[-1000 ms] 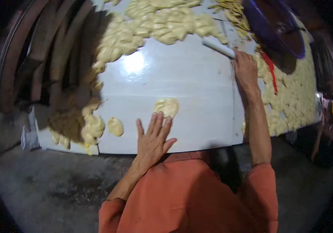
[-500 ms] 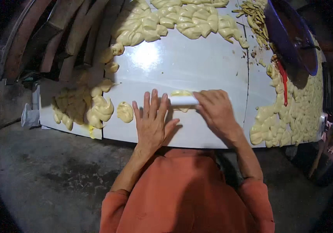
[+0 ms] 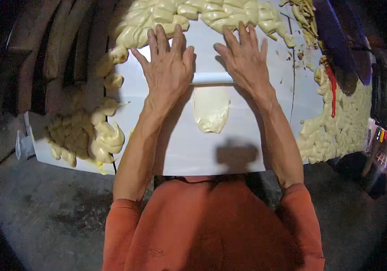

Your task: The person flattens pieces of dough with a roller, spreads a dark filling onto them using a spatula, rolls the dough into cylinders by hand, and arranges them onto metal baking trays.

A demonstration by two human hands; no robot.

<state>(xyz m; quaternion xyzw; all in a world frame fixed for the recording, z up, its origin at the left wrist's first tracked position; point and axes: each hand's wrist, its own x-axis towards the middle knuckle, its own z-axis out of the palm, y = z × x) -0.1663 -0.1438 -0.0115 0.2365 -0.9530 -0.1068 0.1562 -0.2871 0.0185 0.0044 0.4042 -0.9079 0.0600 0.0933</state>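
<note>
My left hand [image 3: 168, 67] and my right hand [image 3: 248, 63] lie palm down with fingers spread over a white rolling pin [image 3: 212, 78], which shows crosswise between them; its ends are hidden under the palms. Just below the pin, a thin oval of pale, creamy dough [image 3: 210, 113] lies flattened on the white tabletop [image 3: 189, 158]. My fingertips reach close to the thick band of pale dough pieces [image 3: 225, 11] along the far side.
More pale lumps [image 3: 105, 140] line the left, beside dark curved boards [image 3: 49, 54]. At the right are a spread of small dough pieces [image 3: 335, 137], a red long-handled utensil [image 3: 332, 95], a purple basin [image 3: 358, 54] and some thin yellowish strips [image 3: 306, 18].
The pin has rolled away from my body, lengthening the dough piece. Both hands have moved forward, and my right hand has unwrapped from the pin to spread its fingers.
</note>
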